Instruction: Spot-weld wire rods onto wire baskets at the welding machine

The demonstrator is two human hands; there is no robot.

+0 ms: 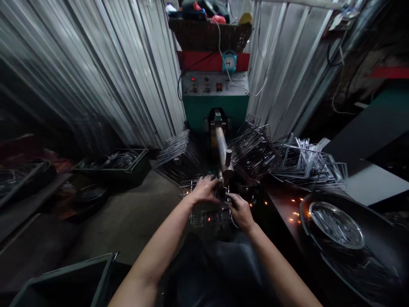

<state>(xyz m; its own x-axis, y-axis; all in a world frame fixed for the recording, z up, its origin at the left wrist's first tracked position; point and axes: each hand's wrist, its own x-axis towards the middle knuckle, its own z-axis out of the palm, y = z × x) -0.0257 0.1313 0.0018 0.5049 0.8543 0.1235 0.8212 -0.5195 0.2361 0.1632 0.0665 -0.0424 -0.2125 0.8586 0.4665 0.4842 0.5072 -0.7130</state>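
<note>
A wire frame (204,217) of thin metal rods is held below the electrode of a spot welder (223,147). My left hand (204,189) is closed on the frame's upper left part, its fingertips close to the electrode tip. On the other side, my right hand (241,211) pinches a short metal wire (228,192) against the frame near the weld point; its far end is hidden. Orange sparks fly around both hands and out to the right. The lower part of the frame is dark and hard to make out.
Stacked wire frames stand left (179,155) and right (255,153) of the welder, with a heap of loose wire pieces (309,162) farther right. A round metal dish (337,224) of rods lies in a dark basin. Green bins (110,170) stand at left, before a corrugated wall (128,64).
</note>
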